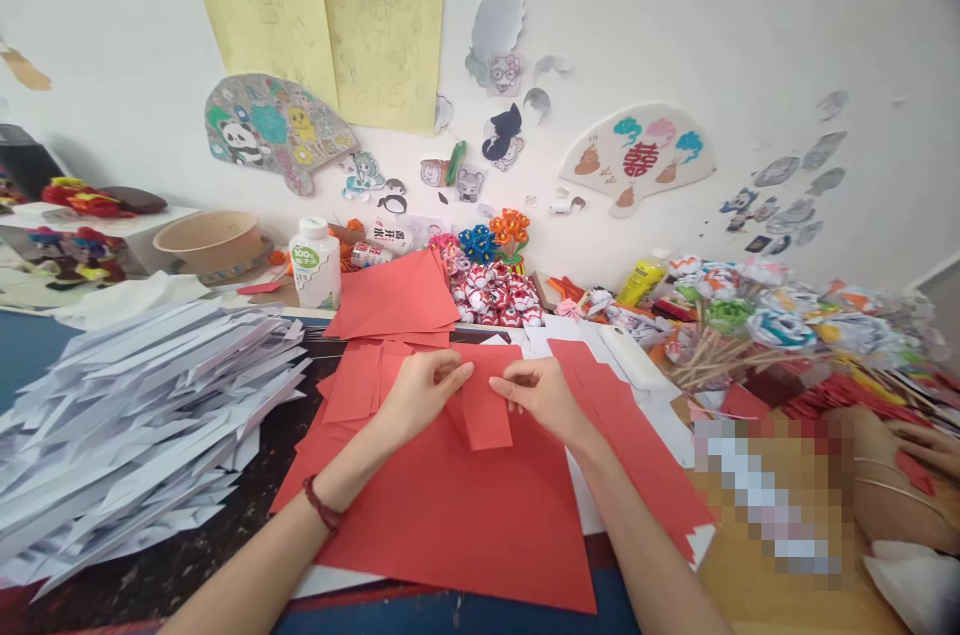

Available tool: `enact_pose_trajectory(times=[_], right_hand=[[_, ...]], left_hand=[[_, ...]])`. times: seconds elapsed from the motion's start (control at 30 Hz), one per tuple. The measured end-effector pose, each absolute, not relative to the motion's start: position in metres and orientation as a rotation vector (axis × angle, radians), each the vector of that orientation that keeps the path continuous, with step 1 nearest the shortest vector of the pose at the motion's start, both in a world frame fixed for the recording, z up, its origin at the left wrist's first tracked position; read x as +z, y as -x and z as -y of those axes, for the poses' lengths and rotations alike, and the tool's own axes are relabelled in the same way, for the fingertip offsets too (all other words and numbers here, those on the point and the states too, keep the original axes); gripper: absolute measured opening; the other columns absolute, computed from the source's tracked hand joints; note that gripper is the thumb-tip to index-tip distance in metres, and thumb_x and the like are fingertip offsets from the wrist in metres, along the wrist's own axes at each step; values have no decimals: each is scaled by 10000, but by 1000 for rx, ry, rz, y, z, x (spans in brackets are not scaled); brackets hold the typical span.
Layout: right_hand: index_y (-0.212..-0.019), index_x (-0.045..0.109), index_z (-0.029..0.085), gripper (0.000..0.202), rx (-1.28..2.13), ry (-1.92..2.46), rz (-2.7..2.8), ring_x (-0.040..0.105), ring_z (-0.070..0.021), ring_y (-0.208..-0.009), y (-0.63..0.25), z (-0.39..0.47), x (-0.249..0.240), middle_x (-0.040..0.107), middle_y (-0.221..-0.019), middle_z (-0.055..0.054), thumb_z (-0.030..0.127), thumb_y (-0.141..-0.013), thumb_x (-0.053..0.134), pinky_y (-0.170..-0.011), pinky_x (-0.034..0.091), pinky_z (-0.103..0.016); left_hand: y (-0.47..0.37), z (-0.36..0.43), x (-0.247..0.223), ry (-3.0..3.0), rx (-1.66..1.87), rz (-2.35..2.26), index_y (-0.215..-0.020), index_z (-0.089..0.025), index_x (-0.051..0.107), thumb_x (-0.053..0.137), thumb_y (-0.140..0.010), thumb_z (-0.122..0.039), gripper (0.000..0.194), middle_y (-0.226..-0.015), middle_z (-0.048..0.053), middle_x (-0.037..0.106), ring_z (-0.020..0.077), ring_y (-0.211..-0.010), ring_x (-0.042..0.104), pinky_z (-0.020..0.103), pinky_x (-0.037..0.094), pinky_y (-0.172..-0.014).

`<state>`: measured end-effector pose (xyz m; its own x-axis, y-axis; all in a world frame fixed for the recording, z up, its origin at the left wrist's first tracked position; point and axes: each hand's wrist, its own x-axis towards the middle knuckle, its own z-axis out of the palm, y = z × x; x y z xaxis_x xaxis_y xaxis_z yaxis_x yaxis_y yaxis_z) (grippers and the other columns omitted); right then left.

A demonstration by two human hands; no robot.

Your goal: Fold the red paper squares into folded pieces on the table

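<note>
Between my two hands a small red paper piece (487, 415) hangs over a large red sheet (457, 525). The fingers of my left hand (431, 390) pinch its upper left side, and a beaded bracelet circles that wrist. My right hand (540, 395) pinches the same piece at its upper right edge. Smaller red sheets (352, 385) lie beside my left hand, with another red stack (397, 295) behind them. To the right of my right hand, long red sheets (630, 435) overlap on white paper.
A big pile of folded white paper (150, 425) fills the left. Behind stand a white bottle (315, 265), a round tub (214, 240) and paper flowers (495, 295). At the right are stick flowers (780, 315) and another person's hand (930, 445).
</note>
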<state>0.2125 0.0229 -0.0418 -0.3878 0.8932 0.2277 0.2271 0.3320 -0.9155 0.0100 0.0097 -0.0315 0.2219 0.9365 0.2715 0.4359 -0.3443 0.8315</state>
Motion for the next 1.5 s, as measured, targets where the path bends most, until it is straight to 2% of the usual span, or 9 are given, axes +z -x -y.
enact_pose_trajectory(times=[0.13,0.57,0.7,0.87,1.2,1.5], right_hand=[[-564,575,159,355,1106,980,1844,489,-107,-477,-212,-22,-40,527,-503,14,406,-808,649,-489,374,-224],[-565,593,153,332,1197,982,1781,483,-100,-452,-216,-25,-41,526,-482,15,382,-796,661,-456,333,-219],[-567,597,152,326,1181,962,1767,482,-96,-443,-217,-25,-40,518,-481,20,379,-788,671,-444,329,-216],[-560,591,154,319,1178,965,1729,465,-92,-434,-216,-24,-38,508,-474,23,361,-784,684,-436,328,-216],[-549,589,157,327,1129,946,1673,460,-98,-445,-214,-20,-35,506,-485,20,355,-793,679,-442,341,-225],[-535,567,160,337,1047,963,1606,442,-95,-436,-214,-20,-35,486,-465,25,348,-789,681,-439,333,-225]], left_hand=[[-11,-9,-29,-1807,1120,-1236,-607,-153,508,519,-845,-368,321,-562,-21,498,105,-548,434,210,315,-529],[-13,-8,-33,-1964,1055,-1246,-670,-170,458,349,-943,-340,340,-629,-18,502,115,-586,452,227,321,-557],[-15,-7,-33,-1959,1060,-1285,-608,-168,458,436,-915,-386,377,-554,-27,510,103,-527,447,221,294,-521],[-15,-7,-32,-1841,1072,-1225,-608,-156,507,462,-907,-391,383,-547,-2,596,112,-521,527,217,351,-546],[-13,-7,-34,-1869,1057,-1166,-606,-153,516,497,-887,-446,407,-548,-6,590,104,-517,502,213,335,-525],[-16,-4,-33,-1903,992,-1183,-600,-159,488,502,-884,-422,387,-541,-17,577,97,-512,486,211,325,-520]])
